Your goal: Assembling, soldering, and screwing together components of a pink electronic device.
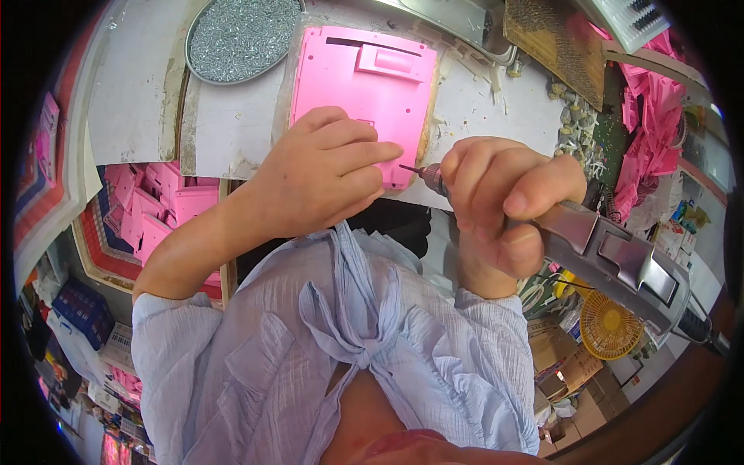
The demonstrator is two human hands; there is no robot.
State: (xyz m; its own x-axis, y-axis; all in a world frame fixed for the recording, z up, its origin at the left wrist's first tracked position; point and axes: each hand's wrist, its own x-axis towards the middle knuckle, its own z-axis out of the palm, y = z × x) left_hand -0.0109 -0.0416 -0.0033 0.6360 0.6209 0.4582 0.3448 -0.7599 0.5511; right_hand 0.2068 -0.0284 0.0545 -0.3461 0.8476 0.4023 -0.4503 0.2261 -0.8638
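So from my seat on the far end of the head camera, this looks like screw-driving on a pink plastic panel (pixel 364 97), which lies on the white worktop (pixel 480 116) right in front of the person, its near edge toward the body. The right hand (pixel 504 190) has its fingers wrapped around a corded power screwdriver (pixel 620 260), held almost level, with the bit (pixel 412 169) pointing left at the panel's near right corner. The left hand (pixel 337 167) is palm down over the near half of the panel, fingers loosely spread, the index tip just beside the bit; I'd call that bracing, and I can't tell if anything is tucked under those fingers. My read is one corner fastening in hand, though I can't make out a screw head at the tip or whether the bit is seated. If I were calling it, the next move needs the bit lined up with the hole, steady pressure, and that index finger kept out of slip range. Beyond the panel's far left corner there's a round metal pan (pixel 232 82) full of small screws (pixel 240 39), within easy reach of the left hand.
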